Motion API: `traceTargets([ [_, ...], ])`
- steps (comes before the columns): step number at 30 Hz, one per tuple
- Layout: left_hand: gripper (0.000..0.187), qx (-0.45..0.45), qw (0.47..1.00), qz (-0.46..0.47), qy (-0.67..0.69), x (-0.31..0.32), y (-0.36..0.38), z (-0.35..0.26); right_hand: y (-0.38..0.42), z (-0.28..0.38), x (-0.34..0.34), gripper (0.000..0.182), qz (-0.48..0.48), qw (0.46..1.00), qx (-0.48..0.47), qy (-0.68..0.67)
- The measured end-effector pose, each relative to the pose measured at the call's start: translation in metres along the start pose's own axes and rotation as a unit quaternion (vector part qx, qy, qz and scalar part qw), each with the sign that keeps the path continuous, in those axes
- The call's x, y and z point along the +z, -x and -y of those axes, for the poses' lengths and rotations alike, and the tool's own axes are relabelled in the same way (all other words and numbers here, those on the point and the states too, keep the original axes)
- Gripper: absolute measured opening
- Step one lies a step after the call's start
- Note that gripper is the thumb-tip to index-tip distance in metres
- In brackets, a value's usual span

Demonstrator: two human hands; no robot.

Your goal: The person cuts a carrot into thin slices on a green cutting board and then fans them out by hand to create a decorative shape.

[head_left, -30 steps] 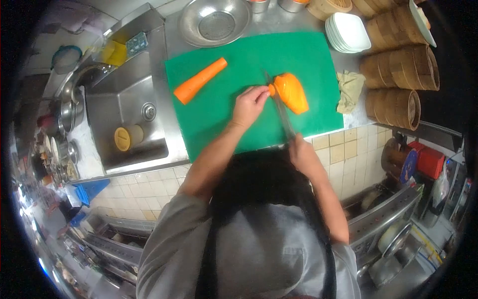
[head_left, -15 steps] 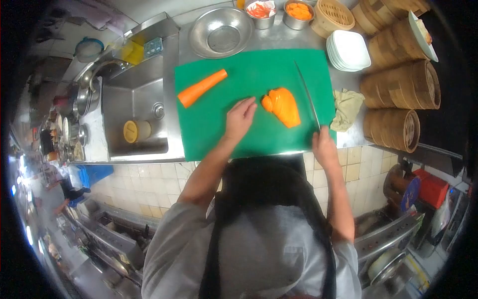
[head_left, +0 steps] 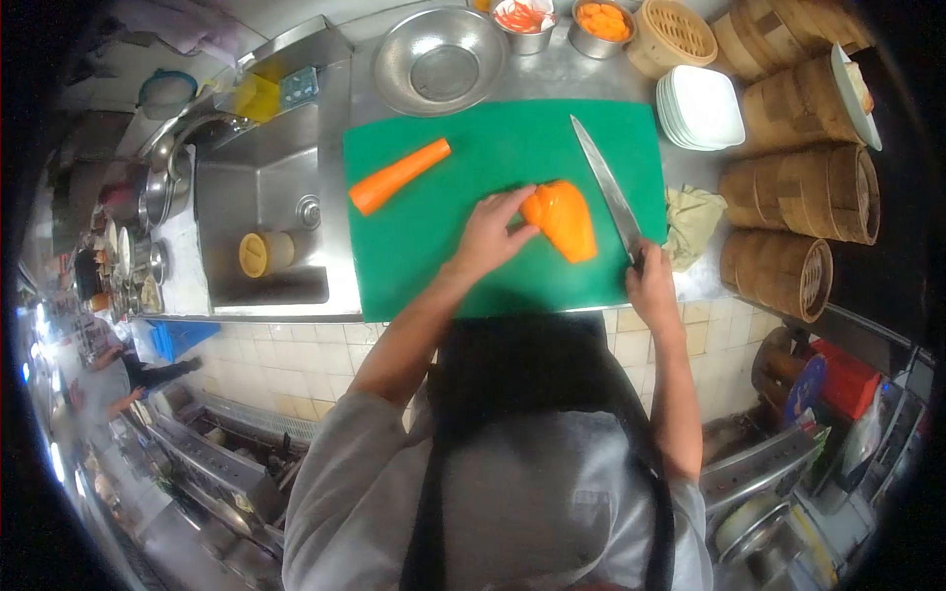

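A fanned pile of carrot slices point(head_left: 564, 225) lies right of the middle of the green cutting board point(head_left: 443, 276). At the pile's left end, my left hand point(head_left: 493, 232) has its thumb and fingertips on either side of the slices, touching them. To the right, my right hand point(head_left: 650, 283) is closed round the handle of a long kitchen knife point(head_left: 607, 187). Its blade points away from me and shows its broad face, apart from the slices. A peeled carrot piece point(head_left: 399, 177) rests at the board's upper left.
A metal bowl point(head_left: 440, 64), a tin of carrot slices point(head_left: 601, 24) and stacked white plates point(head_left: 702, 108) stand behind the board. Bamboo steamers point(head_left: 776, 275) and a folded cloth point(head_left: 693, 225) are at right. A sink point(head_left: 261, 177) with a yellow-lidded container point(head_left: 258, 255) is at left.
My left hand has moved right to the carrot slices, and its thumb and fingers have spread. The knife blade has turned to show its face, its tip shifting slightly left.
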State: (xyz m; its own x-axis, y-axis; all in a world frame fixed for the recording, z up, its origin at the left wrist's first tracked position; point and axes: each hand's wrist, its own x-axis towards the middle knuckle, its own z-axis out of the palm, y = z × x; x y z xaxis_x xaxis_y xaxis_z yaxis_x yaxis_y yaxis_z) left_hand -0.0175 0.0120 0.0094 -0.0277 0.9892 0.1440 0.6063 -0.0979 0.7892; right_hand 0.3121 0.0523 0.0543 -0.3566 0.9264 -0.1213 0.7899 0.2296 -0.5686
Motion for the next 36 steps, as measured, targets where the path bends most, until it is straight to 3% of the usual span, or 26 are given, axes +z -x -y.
traceTargets([
  [3, 0.070, 0.001, 1.000, 0.000, 0.022, -0.004, -0.002, -0.002, -0.001, 0.015, -0.006, 0.045, -0.020, 0.999, 0.001, -0.026],
  [9, 0.074, 0.012, 0.998, 0.008, 0.062, 0.000, -0.003, -0.001, -0.037, 0.069, 0.000, 0.032, -0.056, 0.990, -0.118, -0.045],
  [12, 0.076, -0.013, 0.994, -0.003, 0.107, 0.000, -0.005, -0.004, -0.057, 0.095, 0.009, 0.032, -0.034, 0.991, -0.121, -0.055],
  [20, 0.076, 0.046, 0.994, 0.077, 0.061, 0.003, -0.010, 0.016, -0.077, 0.116, 0.028, 0.041, 0.033, 0.984, -0.177, -0.020],
  [24, 0.073, 0.028, 0.994, 0.083, 0.061, -0.010, -0.016, -0.007, -0.073, 0.103, 0.021, 0.040, 0.005, 0.990, -0.123, -0.062],
  [27, 0.073, 0.090, 0.995, 0.038, -0.013, -0.003, -0.026, -0.011, -0.064, 0.084, 0.026, 0.038, -0.012, 0.995, -0.049, -0.083],
  [33, 0.065, 0.237, 0.966, 0.060, -0.079, 0.012, -0.058, -0.018, -0.049, 0.049, 0.049, 0.036, -0.006, 0.997, -0.036, -0.068],
  [36, 0.060, 0.213, 0.966, 0.126, -0.079, 0.017, -0.060, -0.015, -0.045, 0.056, 0.051, 0.036, 0.000, 0.995, -0.004, -0.098],
])
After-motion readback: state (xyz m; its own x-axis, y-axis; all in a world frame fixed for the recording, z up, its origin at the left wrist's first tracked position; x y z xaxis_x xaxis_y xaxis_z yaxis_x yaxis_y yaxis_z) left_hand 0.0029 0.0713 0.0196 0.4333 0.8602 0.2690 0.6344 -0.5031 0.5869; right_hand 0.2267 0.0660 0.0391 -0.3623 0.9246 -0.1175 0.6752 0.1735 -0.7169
